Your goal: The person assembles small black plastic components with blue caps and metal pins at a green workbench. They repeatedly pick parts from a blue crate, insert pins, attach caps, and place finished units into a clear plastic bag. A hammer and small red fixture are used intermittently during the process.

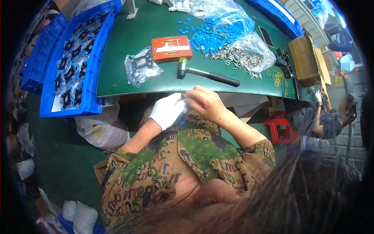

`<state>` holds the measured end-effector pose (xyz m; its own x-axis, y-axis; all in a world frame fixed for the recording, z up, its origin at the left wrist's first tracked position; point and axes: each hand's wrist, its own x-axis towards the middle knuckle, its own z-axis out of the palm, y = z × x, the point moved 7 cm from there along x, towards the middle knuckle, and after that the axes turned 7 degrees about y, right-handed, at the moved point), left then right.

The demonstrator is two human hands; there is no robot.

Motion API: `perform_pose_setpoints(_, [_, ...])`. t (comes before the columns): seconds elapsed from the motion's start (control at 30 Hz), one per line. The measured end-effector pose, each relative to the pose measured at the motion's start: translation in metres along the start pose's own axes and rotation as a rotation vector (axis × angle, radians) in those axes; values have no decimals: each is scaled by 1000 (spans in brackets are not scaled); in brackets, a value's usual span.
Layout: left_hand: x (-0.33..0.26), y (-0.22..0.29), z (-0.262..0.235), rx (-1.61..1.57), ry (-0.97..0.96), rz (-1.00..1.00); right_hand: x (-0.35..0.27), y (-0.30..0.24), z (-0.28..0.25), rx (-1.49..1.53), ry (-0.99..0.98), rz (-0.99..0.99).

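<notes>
My left hand (167,111), in a white glove, and my bare right hand (205,103) meet just off the near edge of the green table (136,87). Both are closed, with fingertips together around something small and dark that I cannot make out. On the table beyond them lies a hammer (206,75) with a black grip and a black and yellow head. Behind its head sits an orange box (171,48). A clear plastic bag with black parts (142,66) lies left of the box.
Blue plastic pieces (208,37) and silver metal pins (237,56) spread across the table under clear bags. Yellow rings (277,76), a phone (266,36) and a cardboard box (306,60) are at right. A blue crate (91,74) of bagged black parts stands left. Another person (323,119) works far right.
</notes>
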<state>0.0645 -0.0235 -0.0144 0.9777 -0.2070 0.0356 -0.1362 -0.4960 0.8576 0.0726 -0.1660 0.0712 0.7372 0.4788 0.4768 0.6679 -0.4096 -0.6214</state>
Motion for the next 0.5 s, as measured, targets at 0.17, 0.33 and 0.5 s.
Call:
perform_pose_setpoints(0.17, [-4, 5, -4, -2, 32, 33, 0, 3, 7, -13, -17, 16])
perform_pose_setpoints(0.33, [-6, 10, -10, 121, 69, 80, 1, -5, 12, -124, 6, -57])
perform_pose_setpoints(0.5, [-8, 8, -3, 106, 19, 56, 1, -2, 24, -174, -6, -71])
